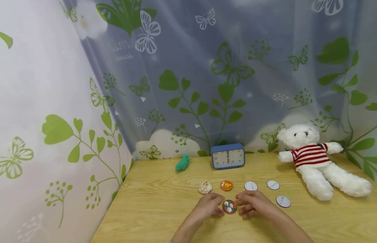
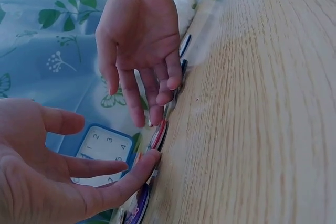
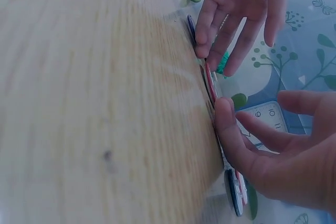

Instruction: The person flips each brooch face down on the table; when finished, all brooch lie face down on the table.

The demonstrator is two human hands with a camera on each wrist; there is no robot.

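Note:
A round badge (image 1: 229, 206) with a dark, red and white picture lies flat on the wooden table between my two hands. My left hand (image 1: 208, 205) is just left of it, fingers loosely bent and thumb low near its rim. On the other side, my right hand (image 1: 256, 204) has its fingertips close to the badge's right edge. Both wrist views show the palms facing each other with the fingers spread and nothing gripped. Behind the badge lie a beige round badge (image 1: 205, 187) and an orange one (image 1: 226, 185) with a yellow thumbs-up.
Three white round pieces lie to the right, one (image 1: 250, 186) behind my right hand, others (image 1: 273, 184) (image 1: 283, 201) farther over. A blue clock (image 1: 227, 156), a green yarn bundle (image 1: 182, 163) and a white teddy bear (image 1: 313, 152) in a striped shirt are along the back by the patterned curtain.

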